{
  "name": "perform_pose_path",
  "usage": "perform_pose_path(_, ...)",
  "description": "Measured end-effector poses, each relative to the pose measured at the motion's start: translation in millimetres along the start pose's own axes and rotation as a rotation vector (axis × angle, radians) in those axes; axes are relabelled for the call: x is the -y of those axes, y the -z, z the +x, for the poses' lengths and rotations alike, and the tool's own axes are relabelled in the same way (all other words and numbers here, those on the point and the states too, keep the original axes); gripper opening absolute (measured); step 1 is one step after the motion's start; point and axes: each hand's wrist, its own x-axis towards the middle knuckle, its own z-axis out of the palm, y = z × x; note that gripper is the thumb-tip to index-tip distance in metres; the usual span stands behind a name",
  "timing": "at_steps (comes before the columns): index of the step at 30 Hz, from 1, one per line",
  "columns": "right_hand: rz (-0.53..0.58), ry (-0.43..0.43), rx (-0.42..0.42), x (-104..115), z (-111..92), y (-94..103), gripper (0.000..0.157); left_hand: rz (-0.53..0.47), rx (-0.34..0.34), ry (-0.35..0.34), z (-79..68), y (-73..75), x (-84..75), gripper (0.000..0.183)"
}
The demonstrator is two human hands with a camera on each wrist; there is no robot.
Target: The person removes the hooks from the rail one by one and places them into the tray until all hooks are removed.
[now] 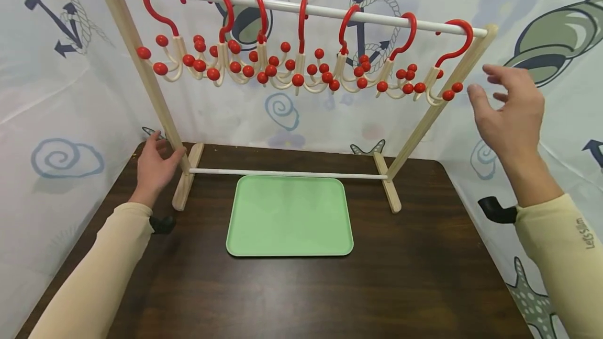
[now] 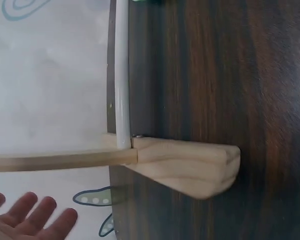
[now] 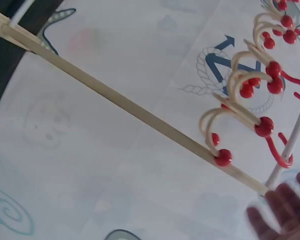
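Observation:
A wooden rack stands on the table, its white top rod [image 1: 325, 11] joining two slanted posts. Several hangers hang from that rod; the rightmost hanger [image 1: 432, 77] has a red hook and curved pale prongs tipped with red balls. My left hand [image 1: 157, 166] is low beside the left post [image 1: 159, 103], fingers spread; in the left wrist view its fingers [image 2: 37, 217] lie apart from the post. Up by the right end of the rod, my right hand [image 1: 513, 111] holds nothing, its fingers loosely bent. The right post [image 3: 134, 110] runs down to its foot in the right wrist view.
A light green tray [image 1: 289, 218] lies on the dark wooden table [image 1: 301, 297] in front of the lower white rod [image 1: 282, 173]. The rack's wooden feet [image 1: 391, 195] point toward me. Patterned cloth [image 1: 70, 103] hangs behind and at both sides.

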Motion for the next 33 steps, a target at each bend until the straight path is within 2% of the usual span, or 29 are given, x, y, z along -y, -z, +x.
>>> perform_pose_path(3,-0.033,-0.088,0.079,6.8,18.7,0.5,0.051,-0.019,-0.019,-0.010,4.9,-6.5,-4.4,0.077)
perform_pose_path(8,0.013,-0.214,0.176,12.3,37.1,-5.5,0.053,0.012,-0.084,0.015,8.4,-12.9,-6.2,0.056)
perform_pose_path(14,0.055,-0.269,0.239,11.5,47.2,-9.5,0.050,0.083,-0.149,0.009,10.7,-15.1,-8.0,0.046)
perform_pose_path(20,0.076,-0.338,0.230,10.7,57.3,-12.4,0.051,0.168,-0.189,-0.018,11.9,-14.0,-10.0,0.037)
perform_pose_path(29,0.276,-0.428,0.237,17.1,70.3,-18.9,0.048,0.212,-0.196,-0.036,12.0,-14.2,-14.6,0.032)
perform_pose_path(33,0.424,-0.490,0.224,16.1,72.0,-22.2,0.048,0.225,-0.174,-0.034,12.2,-13.2,-12.1,0.033)
